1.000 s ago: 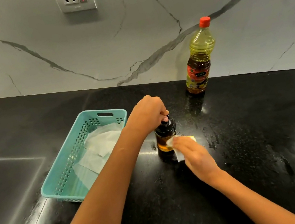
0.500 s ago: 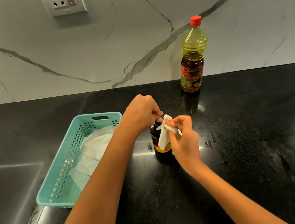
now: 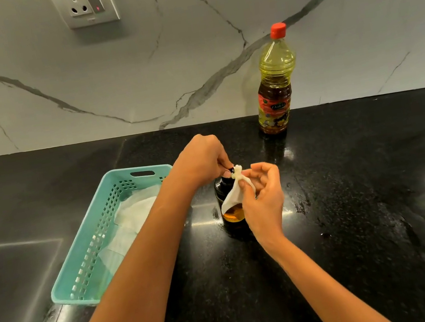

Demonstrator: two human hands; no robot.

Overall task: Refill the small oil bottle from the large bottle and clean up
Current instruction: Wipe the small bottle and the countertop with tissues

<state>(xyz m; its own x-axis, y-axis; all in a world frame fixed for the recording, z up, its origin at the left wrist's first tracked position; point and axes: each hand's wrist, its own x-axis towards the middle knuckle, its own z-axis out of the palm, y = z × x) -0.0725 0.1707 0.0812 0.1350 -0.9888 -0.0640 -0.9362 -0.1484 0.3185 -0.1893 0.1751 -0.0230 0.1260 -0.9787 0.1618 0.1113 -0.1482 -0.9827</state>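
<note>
The small dark oil bottle [image 3: 231, 214] stands upright on the black counter [image 3: 358, 220], amber oil showing low in it. My left hand [image 3: 200, 160] grips its black top from above. My right hand [image 3: 264, 197] pinches a white tissue [image 3: 235, 193] against the bottle's neck and right side. The large oil bottle [image 3: 275, 81], yellow oil, red cap on, stands upright at the back by the wall, well apart from both hands.
A teal plastic basket [image 3: 86, 257] with white tissues [image 3: 133, 217] in it sits left of the small bottle, under my left forearm. A wall socket [image 3: 84, 4] is high on the marble backsplash. Oily smears glint on the counter right of the small bottle.
My right hand has lifted the tissue from the counter beside the bottle's base up to its neck. My left hand has stayed on the top.
</note>
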